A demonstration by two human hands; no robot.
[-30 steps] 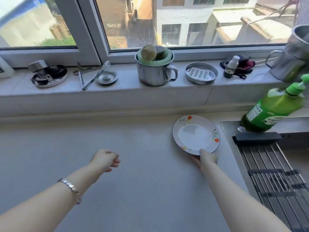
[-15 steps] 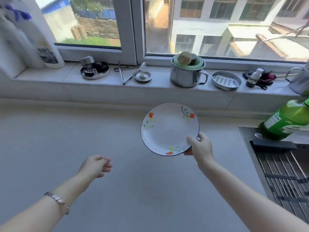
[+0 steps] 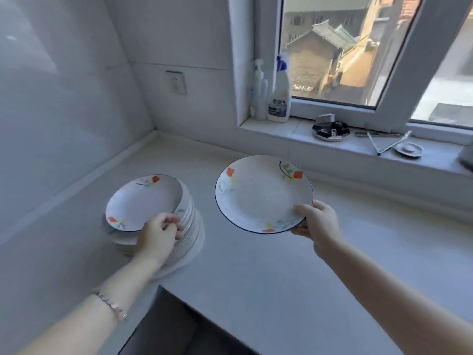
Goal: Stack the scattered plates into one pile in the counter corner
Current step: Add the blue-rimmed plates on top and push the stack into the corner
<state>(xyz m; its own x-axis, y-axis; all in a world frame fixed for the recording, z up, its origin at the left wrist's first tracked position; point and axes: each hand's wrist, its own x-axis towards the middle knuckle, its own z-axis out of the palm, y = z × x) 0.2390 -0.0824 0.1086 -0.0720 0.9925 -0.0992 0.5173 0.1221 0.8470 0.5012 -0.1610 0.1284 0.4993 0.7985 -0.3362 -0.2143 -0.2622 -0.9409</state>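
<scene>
Plate (image 3: 261, 198) now beside pile (image 3: 192, 228), R hand (image 3: 317, 224) pinching rim.

Centre frame: loose plate (image 3: 261, 193), white, blue rim, orange flowers; tilted, airborne, right hand (image 3: 317, 224) pinching lower-right rim. Left of centre, near counter corner: pile (image 3: 191, 226); top plate (image 3: 143, 201) same pattern, tilted, left hand (image 3: 158, 234) gripping near rim.

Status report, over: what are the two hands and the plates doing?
Right hand grips flowered plate aloft, right of pile. Left hand curled at pile's near rim, grip unclear. Nothing between plate and pile.
</scene>
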